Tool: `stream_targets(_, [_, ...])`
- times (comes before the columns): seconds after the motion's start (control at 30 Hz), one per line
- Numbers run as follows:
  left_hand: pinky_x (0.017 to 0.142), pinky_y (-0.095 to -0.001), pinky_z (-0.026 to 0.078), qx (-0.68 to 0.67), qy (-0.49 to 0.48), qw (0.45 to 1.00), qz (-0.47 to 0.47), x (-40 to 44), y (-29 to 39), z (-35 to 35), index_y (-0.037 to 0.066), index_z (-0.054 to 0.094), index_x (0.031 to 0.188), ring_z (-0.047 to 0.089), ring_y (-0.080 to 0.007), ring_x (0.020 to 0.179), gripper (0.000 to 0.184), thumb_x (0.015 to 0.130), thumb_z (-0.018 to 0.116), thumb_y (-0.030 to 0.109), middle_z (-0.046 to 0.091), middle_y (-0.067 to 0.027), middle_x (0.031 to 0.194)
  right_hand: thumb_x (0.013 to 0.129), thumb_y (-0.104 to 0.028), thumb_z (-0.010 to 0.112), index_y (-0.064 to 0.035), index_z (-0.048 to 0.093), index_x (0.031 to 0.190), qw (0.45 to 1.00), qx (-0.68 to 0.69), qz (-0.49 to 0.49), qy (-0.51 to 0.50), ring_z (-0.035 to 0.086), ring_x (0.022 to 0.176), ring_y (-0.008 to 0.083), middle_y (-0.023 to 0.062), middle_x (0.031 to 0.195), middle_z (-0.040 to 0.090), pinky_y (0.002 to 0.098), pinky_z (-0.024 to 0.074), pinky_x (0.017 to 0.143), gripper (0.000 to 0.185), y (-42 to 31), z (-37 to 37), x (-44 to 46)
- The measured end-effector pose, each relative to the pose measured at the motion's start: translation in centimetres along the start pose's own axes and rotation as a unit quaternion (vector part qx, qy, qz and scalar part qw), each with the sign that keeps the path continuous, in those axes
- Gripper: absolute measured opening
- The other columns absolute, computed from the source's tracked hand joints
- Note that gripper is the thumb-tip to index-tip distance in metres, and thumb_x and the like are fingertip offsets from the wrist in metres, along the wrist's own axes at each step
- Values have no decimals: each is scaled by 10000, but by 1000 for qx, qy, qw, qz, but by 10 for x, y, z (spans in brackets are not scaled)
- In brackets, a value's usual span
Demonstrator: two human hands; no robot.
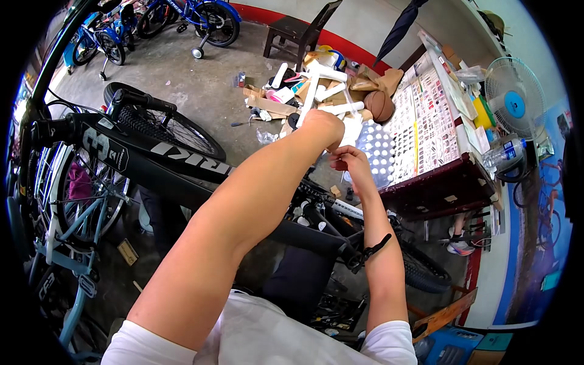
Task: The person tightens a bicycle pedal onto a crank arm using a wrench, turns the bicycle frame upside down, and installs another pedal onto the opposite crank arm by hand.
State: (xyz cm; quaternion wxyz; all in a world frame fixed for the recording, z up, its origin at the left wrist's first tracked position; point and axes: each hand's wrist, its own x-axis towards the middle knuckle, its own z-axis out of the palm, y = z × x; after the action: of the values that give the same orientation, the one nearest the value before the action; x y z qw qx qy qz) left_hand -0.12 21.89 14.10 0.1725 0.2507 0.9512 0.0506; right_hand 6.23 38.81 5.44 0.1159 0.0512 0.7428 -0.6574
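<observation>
A black bicycle (188, 159) with white lettering on its frame lies across the view below my arms. My left hand (325, 128) is stretched out beyond the frame, its back bent over; the fingers are curled under and mostly hidden. Close beside it on the right, my right hand (351, 163) has its fingers bent in toward the left hand. Whatever lies between the fingertips is too small or hidden to make out. Below the hands are the crank and chain area (313, 193), partly covered by my left forearm.
A glass-topped display counter (426, 121) with rows of small items stands at right, with a fan (516, 100) beyond it. Cardboard, white tubes and a basketball (378, 106) are heaped behind my hands. A chair (298, 33), blue bicycles (210, 21) and a light-blue bicycle (79, 286) stand around.
</observation>
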Motion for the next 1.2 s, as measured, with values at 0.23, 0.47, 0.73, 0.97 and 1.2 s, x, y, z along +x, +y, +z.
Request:
stream_targets(0.23, [841, -393, 565, 36, 19, 996, -81, 1, -22, 6, 87, 753, 1107, 713, -258, 1037, 326, 787, 731, 141, 736, -103, 1129, 892, -85, 488, 23, 666, 1057, 998, -26, 53, 6, 685, 774, 203, 115, 941, 708, 307, 520, 704, 266, 7, 1, -1])
stream_targets(0.47, [752, -372, 576, -33, 42, 996, -65, 7, -27, 12, 24, 763, 922, 744, -242, 843, 427, 840, 704, 439, 757, -124, 872, 877, -50, 482, 73, 647, 1054, 993, 62, 0, -98, 711, 763, 235, 161, 886, 709, 333, 563, 725, 271, -11, 3, -10])
stream_targets(0.73, [713, -377, 580, -9, -18, 1000, 2, -12, -5, -11, 24, 758, 862, 734, -226, 749, 452, 799, 738, 470, 744, -100, 792, 877, -44, 450, 26, 655, 1053, 1000, 4, 9, 2, 700, 781, 211, 116, 924, 711, 322, 547, 726, 279, -1, 0, -1])
stream_targets(0.97, [681, -497, 598, 61, 0, 997, -38, 13, -24, 15, 80, 740, 1136, 726, -293, 961, 320, 828, 690, 153, 730, -112, 1133, 871, -47, 458, 21, 651, 1045, 996, -42, 70, -26, 686, 770, 204, 101, 891, 696, 317, 532, 702, 269, 12, -4, 4])
stream_targets(1.2, [832, -421, 571, -19, 2, 998, -54, -6, -12, -2, 59, 737, 1109, 708, -272, 1033, 391, 860, 678, 355, 724, -130, 1139, 877, -37, 467, 23, 661, 1017, 991, 78, -9, -110, 697, 748, 206, 120, 884, 704, 313, 534, 691, 246, -6, 1, -8])
